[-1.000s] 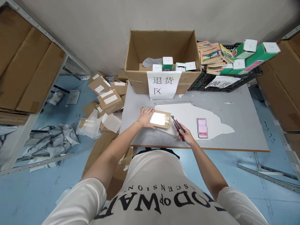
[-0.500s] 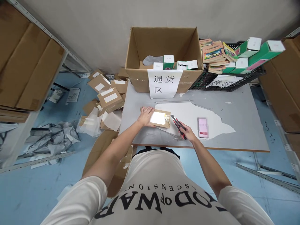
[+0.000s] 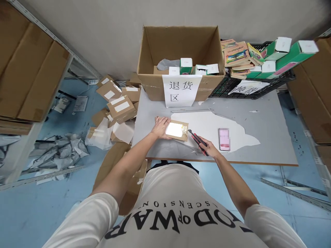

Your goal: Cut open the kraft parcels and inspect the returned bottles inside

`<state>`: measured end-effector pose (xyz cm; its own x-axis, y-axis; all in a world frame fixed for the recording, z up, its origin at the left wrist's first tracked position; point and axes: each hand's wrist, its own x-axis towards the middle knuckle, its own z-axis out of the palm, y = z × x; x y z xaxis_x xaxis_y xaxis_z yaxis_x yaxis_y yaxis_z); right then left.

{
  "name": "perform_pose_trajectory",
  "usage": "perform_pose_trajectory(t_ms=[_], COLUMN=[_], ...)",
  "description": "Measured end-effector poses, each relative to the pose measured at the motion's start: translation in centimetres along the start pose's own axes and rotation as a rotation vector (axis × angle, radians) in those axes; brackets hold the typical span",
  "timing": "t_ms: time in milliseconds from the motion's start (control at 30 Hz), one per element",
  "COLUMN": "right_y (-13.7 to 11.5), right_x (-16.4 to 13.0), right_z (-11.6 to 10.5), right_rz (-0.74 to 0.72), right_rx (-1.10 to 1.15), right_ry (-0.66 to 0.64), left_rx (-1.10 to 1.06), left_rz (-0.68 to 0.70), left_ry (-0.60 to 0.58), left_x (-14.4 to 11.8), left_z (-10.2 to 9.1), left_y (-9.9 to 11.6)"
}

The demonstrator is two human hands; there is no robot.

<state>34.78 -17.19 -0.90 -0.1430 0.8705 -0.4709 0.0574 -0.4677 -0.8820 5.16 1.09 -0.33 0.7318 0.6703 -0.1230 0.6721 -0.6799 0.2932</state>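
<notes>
A small brown cardboard box (image 3: 183,137) with a white label lies on the table's left part, clear tape across its right end. My left hand (image 3: 161,127) grips its left end, thumb on the near side and fingers over the top. In my right hand (image 3: 207,147) is a black and red utility knife (image 3: 197,138), its tip pointing at the box's right end with a small gap between them. Under the box and knife lies a white sheet (image 3: 212,124) with ragged edges. A phone (image 3: 224,139) rests on the sheet, right of my right hand.
At the table's back stands a large open carton (image 3: 152,86) holding several green-and-white boxes, a paper sign on its front. Right of it, a black crate (image 3: 232,92) carries booklets (image 3: 236,55) and more boxes. Cardboard parcels (image 3: 121,107) are heaped on the left; shelving flanks both sides.
My right hand has shifted slightly right and down with the utility knife, widening the gap to the box. The left hand and the box stay in place.
</notes>
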Motion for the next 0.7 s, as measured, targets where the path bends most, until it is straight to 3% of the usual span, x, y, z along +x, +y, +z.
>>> perform_pose_trajectory(t_ms=[400, 700], right_y=[-0.1, 1.6], right_x=[-1.6, -2.4], right_z=[0.9, 1.7], right_rz=[0.054, 0.038], right_rx=[-0.023, -0.001], right_ry=[0.0, -0.01], left_rx=[0.01, 0.033], left_rz=[-0.008, 0.013], left_ry=[-0.044, -0.051], left_x=[0.0, 0.0], left_z=[-0.4, -0.6], left_y=[0.3, 0.4])
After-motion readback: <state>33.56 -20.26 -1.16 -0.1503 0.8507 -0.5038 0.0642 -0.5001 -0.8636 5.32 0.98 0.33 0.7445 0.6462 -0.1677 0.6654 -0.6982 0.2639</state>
